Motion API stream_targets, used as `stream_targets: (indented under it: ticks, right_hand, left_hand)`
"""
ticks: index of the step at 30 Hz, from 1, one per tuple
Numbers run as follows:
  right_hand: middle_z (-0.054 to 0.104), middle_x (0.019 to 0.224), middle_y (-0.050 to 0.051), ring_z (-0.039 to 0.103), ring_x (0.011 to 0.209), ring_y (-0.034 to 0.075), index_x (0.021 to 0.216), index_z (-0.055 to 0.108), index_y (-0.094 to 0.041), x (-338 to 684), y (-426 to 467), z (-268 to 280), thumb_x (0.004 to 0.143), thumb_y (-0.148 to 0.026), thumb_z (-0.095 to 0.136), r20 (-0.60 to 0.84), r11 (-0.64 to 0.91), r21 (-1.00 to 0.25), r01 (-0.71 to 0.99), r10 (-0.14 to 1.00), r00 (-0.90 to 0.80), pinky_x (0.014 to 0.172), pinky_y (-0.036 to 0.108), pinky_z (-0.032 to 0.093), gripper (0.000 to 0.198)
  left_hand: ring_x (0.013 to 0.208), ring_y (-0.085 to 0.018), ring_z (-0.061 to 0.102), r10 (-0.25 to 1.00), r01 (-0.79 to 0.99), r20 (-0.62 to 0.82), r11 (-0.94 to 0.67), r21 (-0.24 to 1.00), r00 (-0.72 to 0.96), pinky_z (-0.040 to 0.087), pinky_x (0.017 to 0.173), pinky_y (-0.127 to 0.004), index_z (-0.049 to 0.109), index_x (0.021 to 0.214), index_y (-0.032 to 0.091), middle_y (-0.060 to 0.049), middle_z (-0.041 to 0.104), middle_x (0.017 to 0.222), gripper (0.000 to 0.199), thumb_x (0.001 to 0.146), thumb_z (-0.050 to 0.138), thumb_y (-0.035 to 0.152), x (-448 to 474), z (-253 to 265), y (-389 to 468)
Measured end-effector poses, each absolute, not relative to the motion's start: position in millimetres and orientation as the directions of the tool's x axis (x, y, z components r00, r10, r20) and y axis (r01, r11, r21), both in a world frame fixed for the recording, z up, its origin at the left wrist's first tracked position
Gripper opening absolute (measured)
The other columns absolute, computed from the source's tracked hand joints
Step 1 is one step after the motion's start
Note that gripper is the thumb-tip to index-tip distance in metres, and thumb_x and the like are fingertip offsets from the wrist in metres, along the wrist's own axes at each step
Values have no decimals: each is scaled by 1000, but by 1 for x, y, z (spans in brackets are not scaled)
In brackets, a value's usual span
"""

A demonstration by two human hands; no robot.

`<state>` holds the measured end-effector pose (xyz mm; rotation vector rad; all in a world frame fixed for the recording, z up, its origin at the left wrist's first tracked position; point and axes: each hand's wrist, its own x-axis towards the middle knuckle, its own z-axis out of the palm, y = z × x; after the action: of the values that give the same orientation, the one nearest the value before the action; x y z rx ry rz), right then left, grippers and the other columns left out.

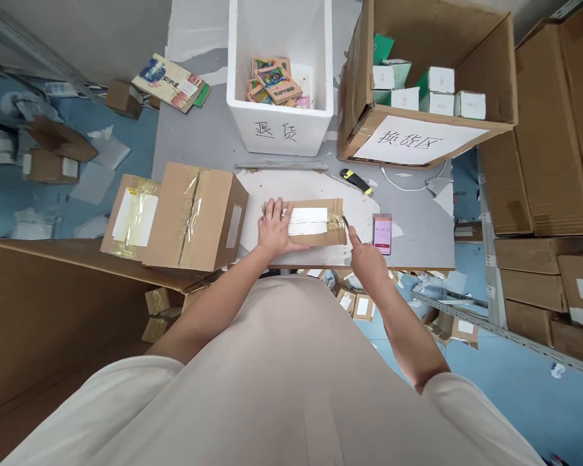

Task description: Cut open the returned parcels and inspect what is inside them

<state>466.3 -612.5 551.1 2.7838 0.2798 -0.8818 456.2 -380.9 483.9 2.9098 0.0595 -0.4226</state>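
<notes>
A narrow cardboard box (335, 237) with a white label and clear tape lies flat on the table in front of me. My left hand (274, 232) rests on its left end, fingers spread, pressing on the top. In my right hand (368, 260) is a thin dark knife (346, 222), mostly hidden by the fingers. Its tip is at the taped right end of the box; whether it is in the tape I cannot tell. Beyond the box lies a yellow-and-black utility knife (356, 182). A phone (382, 234) with a lit pink screen is to the right of my right hand.
Larger taped cartons (175, 213) stand at the left. A white foam bin (279, 133) holds several small booklets or packs. Beside it, an open carton (347, 123) contains green-and-white boxes. Books (170, 81) lie far left. Stacked cartons (539, 168) line the right side.
</notes>
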Motion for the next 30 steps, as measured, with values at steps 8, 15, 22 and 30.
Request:
stream_targets:
  ticks: [8,15,22,30]
  right_hand:
    - [67,95,14,68,88,25,155,7,-23,450,-609,561,88,-4,37,-629,-955,178,238,75,774,70,31,49,76]
    - [68,92,15,68,83,26,155,5,-22,438,-612,560,87,-7,40,-674,-955,180,235,54,736,70,33,48,78]
    - [67,97,14,65,75,25,155,5,-25,428,-642,549,95,-26,36,-491,-991,52,122,81,867,66,33,47,68]
    - [58,112,24,62,88,26,153,7,-5,483,-655,459,85,-12,33,-373,-999,-8,-44,-37,927,74,36,48,73]
  left_hand:
    - [145,-42,2,10,74,-272,-971,228,962,32,104,-56,14,153,16,-20,8,160,125,58,60,83,455,486,-382]
    - [145,-44,5,-6,58,-254,-968,243,967,30,105,-58,15,153,15,-20,10,159,126,57,59,84,454,483,-380]
    - [146,-43,3,-31,36,-245,-964,263,969,22,109,-60,15,153,14,-21,8,160,125,58,63,79,455,480,-377]
    - [146,-43,0,-92,-60,-166,-980,190,982,-4,107,-71,21,152,15,-22,7,160,108,70,55,76,446,481,-376]
